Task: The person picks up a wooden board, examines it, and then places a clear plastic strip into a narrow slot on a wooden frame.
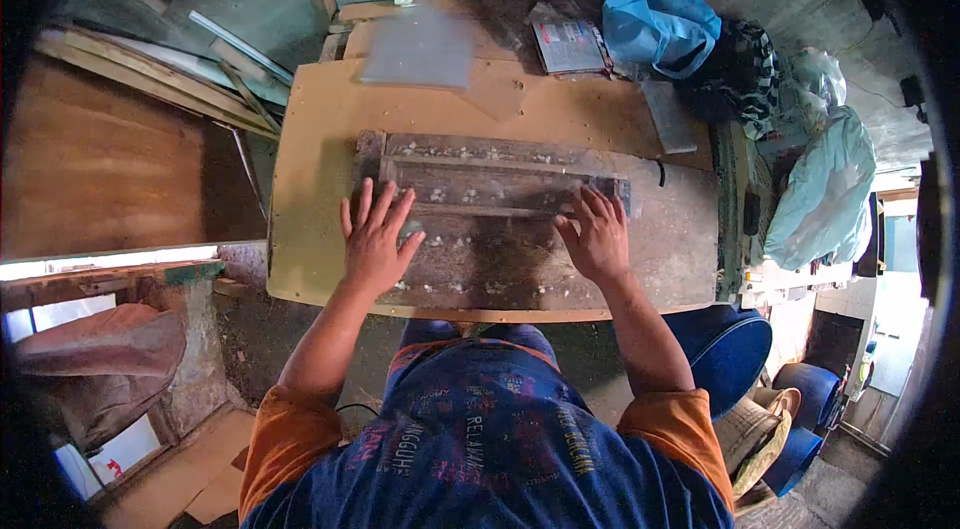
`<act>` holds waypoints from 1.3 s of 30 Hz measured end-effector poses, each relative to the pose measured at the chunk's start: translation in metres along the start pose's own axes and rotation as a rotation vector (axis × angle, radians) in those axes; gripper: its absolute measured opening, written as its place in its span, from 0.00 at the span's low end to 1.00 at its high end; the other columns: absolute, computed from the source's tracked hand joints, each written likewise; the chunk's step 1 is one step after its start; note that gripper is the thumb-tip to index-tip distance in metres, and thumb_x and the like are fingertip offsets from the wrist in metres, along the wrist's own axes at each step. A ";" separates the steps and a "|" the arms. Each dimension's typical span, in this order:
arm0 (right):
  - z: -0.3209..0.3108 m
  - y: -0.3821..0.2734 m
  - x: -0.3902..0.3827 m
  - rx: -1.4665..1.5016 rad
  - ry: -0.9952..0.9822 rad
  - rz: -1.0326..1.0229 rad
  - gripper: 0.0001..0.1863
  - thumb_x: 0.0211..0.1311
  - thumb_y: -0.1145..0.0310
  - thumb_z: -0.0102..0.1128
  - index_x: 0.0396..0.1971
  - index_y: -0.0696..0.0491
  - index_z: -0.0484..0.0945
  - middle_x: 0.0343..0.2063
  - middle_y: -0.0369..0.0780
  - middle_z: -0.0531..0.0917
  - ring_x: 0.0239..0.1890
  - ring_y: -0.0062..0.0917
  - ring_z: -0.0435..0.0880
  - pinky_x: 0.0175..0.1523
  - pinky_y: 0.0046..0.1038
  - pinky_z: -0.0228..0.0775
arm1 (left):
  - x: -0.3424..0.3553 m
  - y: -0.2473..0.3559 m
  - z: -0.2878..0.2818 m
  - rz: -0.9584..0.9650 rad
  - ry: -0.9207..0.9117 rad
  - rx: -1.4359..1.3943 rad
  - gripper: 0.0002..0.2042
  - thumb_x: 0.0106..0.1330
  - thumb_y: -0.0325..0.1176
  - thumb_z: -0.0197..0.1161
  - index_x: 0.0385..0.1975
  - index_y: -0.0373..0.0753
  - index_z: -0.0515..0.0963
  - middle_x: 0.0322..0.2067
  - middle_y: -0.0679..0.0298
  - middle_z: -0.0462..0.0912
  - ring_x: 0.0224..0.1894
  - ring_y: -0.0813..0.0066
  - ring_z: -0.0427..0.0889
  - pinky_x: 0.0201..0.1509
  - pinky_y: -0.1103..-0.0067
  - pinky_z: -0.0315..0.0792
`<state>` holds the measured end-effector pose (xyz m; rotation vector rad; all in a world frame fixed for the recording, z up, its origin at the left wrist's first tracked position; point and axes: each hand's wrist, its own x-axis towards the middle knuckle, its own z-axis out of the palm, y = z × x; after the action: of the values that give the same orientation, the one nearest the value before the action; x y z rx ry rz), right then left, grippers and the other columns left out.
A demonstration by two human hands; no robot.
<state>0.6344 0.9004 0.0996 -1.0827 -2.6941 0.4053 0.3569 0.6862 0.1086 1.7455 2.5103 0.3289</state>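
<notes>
A weathered dark wooden panel (480, 279), speckled with white spots, lies on a tan tabletop (310, 179). Along its far part runs a long, narrow wooden frame (490, 167), with a short upright end piece (368, 155) at the left. My left hand (375, 244) is open, fingers spread, over the left end of the frame's near edge. At the right end my right hand (597, 237) rests with its fingers apart, fingertips by the dark end of the frame. Neither hand grips anything. Whether the frame is fixed to the panel cannot be made out.
Toward the back lie a translucent plastic sheet (418, 51), a printed packet (570, 46) and a blue bag (660, 24). A flat grey piece (668, 117) sits at the right. Plastic bags (825, 194) hang beyond; wooden planks (160, 79) lean at the left.
</notes>
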 end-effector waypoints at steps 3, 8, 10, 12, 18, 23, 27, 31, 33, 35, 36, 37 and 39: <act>0.007 0.005 0.003 -0.068 -0.104 0.021 0.27 0.65 0.45 0.48 0.52 0.52 0.76 0.58 0.45 0.73 0.62 0.38 0.67 0.68 0.46 0.48 | 0.005 0.000 -0.001 0.018 -0.018 0.007 0.28 0.64 0.52 0.57 0.62 0.46 0.69 0.65 0.59 0.63 0.73 0.55 0.47 0.71 0.49 0.33; 0.009 0.005 0.006 -0.094 -0.096 0.032 0.24 0.67 0.47 0.47 0.49 0.49 0.78 0.53 0.42 0.78 0.57 0.36 0.73 0.63 0.41 0.54 | 0.015 0.000 -0.001 0.045 -0.031 0.015 0.27 0.64 0.53 0.56 0.57 0.41 0.73 0.63 0.59 0.66 0.73 0.57 0.47 0.71 0.48 0.31; 0.002 -0.001 0.008 -0.116 -0.147 0.059 0.24 0.67 0.46 0.46 0.50 0.49 0.78 0.53 0.42 0.78 0.57 0.36 0.73 0.63 0.42 0.54 | 0.019 0.001 -0.004 0.037 -0.073 -0.008 0.27 0.65 0.54 0.55 0.55 0.38 0.74 0.62 0.58 0.68 0.73 0.56 0.46 0.71 0.48 0.28; 0.000 -0.001 0.008 -0.142 -0.196 0.092 0.25 0.67 0.46 0.45 0.50 0.49 0.78 0.53 0.42 0.78 0.57 0.36 0.73 0.62 0.42 0.53 | 0.023 0.003 -0.003 0.047 -0.076 -0.009 0.27 0.65 0.54 0.55 0.54 0.38 0.75 0.61 0.58 0.69 0.73 0.56 0.46 0.71 0.47 0.28; -0.007 -0.003 0.015 -0.199 -0.222 0.131 0.27 0.68 0.45 0.43 0.51 0.51 0.77 0.54 0.43 0.77 0.59 0.35 0.72 0.62 0.44 0.53 | 0.029 0.006 -0.009 0.022 -0.159 0.021 0.27 0.65 0.55 0.55 0.52 0.37 0.76 0.59 0.58 0.71 0.73 0.57 0.47 0.70 0.46 0.27; -0.007 -0.020 0.021 -0.172 -0.049 0.035 0.26 0.66 0.46 0.46 0.48 0.53 0.77 0.47 0.42 0.80 0.53 0.36 0.75 0.60 0.43 0.57 | 0.031 0.012 -0.008 0.060 -0.062 -0.014 0.27 0.65 0.55 0.55 0.51 0.37 0.76 0.59 0.58 0.71 0.73 0.56 0.48 0.70 0.45 0.26; -0.002 -0.054 0.032 -0.015 -0.076 -0.117 0.28 0.66 0.44 0.46 0.56 0.50 0.73 0.55 0.43 0.76 0.58 0.37 0.72 0.62 0.44 0.55 | 0.039 0.024 -0.006 0.125 -0.009 -0.028 0.27 0.65 0.56 0.53 0.53 0.39 0.76 0.60 0.56 0.70 0.73 0.55 0.47 0.70 0.46 0.24; 0.011 -0.062 0.042 0.042 -0.344 -0.085 0.28 0.67 0.41 0.42 0.54 0.47 0.75 0.56 0.41 0.75 0.59 0.34 0.72 0.61 0.48 0.57 | 0.044 0.028 0.002 0.108 -0.072 -0.022 0.29 0.66 0.59 0.50 0.50 0.38 0.77 0.59 0.55 0.71 0.72 0.54 0.48 0.70 0.45 0.23; 0.008 -0.059 0.044 -0.019 -0.442 -0.042 0.30 0.67 0.39 0.37 0.55 0.45 0.74 0.58 0.39 0.73 0.61 0.32 0.70 0.62 0.49 0.55 | 0.045 0.027 -0.001 0.047 -0.200 -0.017 0.29 0.66 0.60 0.49 0.49 0.38 0.78 0.59 0.55 0.72 0.72 0.53 0.50 0.69 0.44 0.22; 0.011 -0.047 0.038 -0.072 -0.334 -0.054 0.30 0.68 0.39 0.36 0.55 0.43 0.75 0.59 0.39 0.72 0.62 0.33 0.70 0.63 0.49 0.53 | 0.043 0.026 -0.001 0.034 -0.213 -0.005 0.29 0.66 0.60 0.49 0.50 0.38 0.78 0.58 0.55 0.72 0.72 0.53 0.51 0.69 0.44 0.22; 0.011 -0.044 0.038 -0.068 -0.258 -0.076 0.26 0.68 0.44 0.43 0.51 0.47 0.77 0.54 0.40 0.76 0.57 0.34 0.75 0.60 0.45 0.58 | 0.043 0.025 0.000 0.025 -0.227 0.007 0.29 0.66 0.60 0.50 0.50 0.38 0.77 0.58 0.55 0.72 0.71 0.53 0.51 0.69 0.44 0.23; 0.010 -0.042 0.037 -0.069 -0.258 -0.078 0.26 0.68 0.44 0.43 0.51 0.47 0.77 0.54 0.40 0.76 0.57 0.34 0.75 0.60 0.45 0.58 | 0.042 0.025 0.000 0.023 -0.226 0.006 0.29 0.66 0.60 0.50 0.50 0.38 0.77 0.58 0.55 0.72 0.71 0.53 0.51 0.69 0.44 0.23; 0.011 -0.041 0.038 -0.162 -0.272 -0.071 0.26 0.68 0.45 0.43 0.51 0.49 0.76 0.55 0.41 0.76 0.57 0.35 0.75 0.60 0.43 0.57 | 0.041 0.023 0.003 0.036 -0.161 -0.031 0.29 0.66 0.59 0.50 0.50 0.38 0.77 0.57 0.55 0.73 0.71 0.53 0.53 0.69 0.44 0.24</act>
<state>0.5781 0.8968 0.1065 -1.0356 -3.0412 0.3500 0.3637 0.7325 0.1129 1.7322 2.3534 0.2185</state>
